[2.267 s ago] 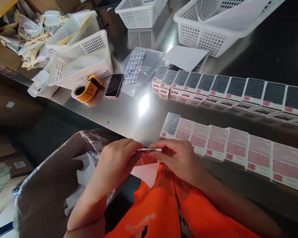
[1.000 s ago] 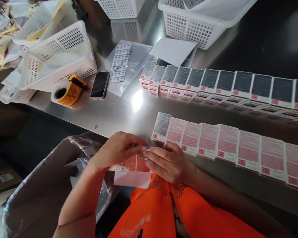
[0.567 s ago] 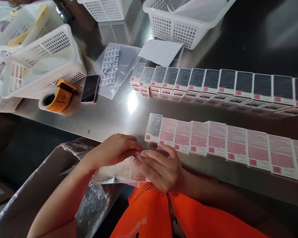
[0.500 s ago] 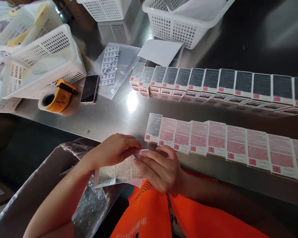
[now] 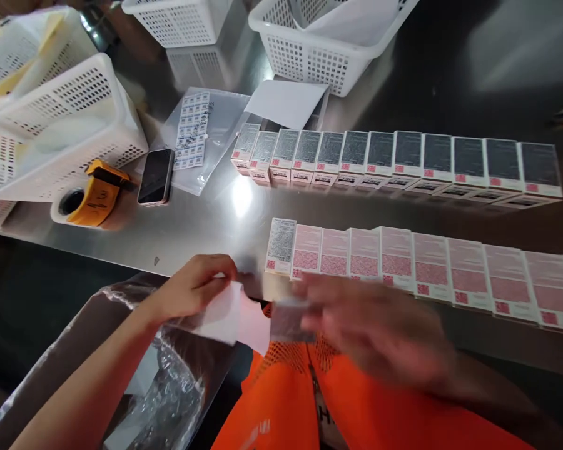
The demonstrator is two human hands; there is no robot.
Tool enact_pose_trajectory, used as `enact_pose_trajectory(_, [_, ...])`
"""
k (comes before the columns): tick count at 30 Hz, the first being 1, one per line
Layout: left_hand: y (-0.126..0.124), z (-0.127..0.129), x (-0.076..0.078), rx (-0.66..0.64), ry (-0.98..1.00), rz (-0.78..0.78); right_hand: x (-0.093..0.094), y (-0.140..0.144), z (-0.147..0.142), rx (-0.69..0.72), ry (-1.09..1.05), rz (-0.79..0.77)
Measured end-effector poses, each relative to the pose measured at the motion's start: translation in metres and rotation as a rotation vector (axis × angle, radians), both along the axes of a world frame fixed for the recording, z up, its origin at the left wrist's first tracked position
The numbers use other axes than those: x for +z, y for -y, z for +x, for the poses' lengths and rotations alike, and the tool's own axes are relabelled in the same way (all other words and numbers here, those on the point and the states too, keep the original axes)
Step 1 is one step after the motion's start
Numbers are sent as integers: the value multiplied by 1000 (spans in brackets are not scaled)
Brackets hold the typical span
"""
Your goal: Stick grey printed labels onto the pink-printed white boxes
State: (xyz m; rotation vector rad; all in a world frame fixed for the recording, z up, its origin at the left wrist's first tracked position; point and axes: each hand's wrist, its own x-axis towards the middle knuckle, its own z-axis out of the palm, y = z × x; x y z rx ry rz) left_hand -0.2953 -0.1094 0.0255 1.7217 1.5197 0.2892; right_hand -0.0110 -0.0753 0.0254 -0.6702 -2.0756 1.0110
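Since the moment before, both hands have parted: the left hand (image 5: 197, 289) now pinches a white backing sheet (image 5: 225, 315) alone, its grip closed on the paper's upper edge, while the right hand (image 5: 375, 325) has swung away to the right, blurred, a small label (image 5: 288, 320) at its fingertips; whether that grip is closed cannot be told. Just beyond it lies the near row of pink-labelled boxes (image 5: 403, 265) on the tabletop (image 5: 206, 222).

A packing or labelling workstation: beyond the left hand (image 5: 194, 289) a steel table (image 5: 201, 222) carries two long rows of identical small cartons (image 5: 403, 156), a barcode-sticker sheet (image 5: 191, 128), white perforated baskets (image 5: 60, 125) and a tape dispenser (image 5: 91, 200).
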Motion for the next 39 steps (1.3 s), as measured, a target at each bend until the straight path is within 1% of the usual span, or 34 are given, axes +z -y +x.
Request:
enact_pose_trajectory(2, [1,16,0,86,76,-16,-7,-29,-1,-189,-158,-158])
enact_pose_trajectory(4, [0,34,1,145,121,-44,-18,-50,-5,-288,-250,-326])
enact_pose_trajectory(6, [-4,49,1,166,126,-83,-27,-61,-8,-299,-261,-441])
enact_pose_trajectory(8, [-11,60,1,177,120,-107,-32,-62,-9,-298,-254,-496])
enact_pose_trajectory(11, [-21,70,-2,202,136,-105,-33,-57,-10,-284,-239,-529])
enact_pose_trajectory(14, [-25,75,-10,248,151,-73,-32,-54,-11,-275,-222,-535])
enact_pose_trajectory(18, [-22,81,-19,311,155,-44,-35,-55,-12,-291,-187,-506])
enact_pose_trajectory(21, [-20,86,-20,333,144,-73,-38,-58,-10,-338,-148,-439])
enact_pose_trajectory(26, [-22,93,-15,294,103,-137,-40,-66,-6,-460,67,-259])
enact_pose_trajectory(31, [-30,98,-15,265,-19,-186,-47,-74,-9,-477,303,-64])
enact_pose_trajectory(35, [-36,100,-17,254,-94,-229,-50,-77,-14,-487,360,-12])
enact_pose_trajectory(39, [-38,101,-18,239,-126,-269,-51,-77,-16,-481,364,23])
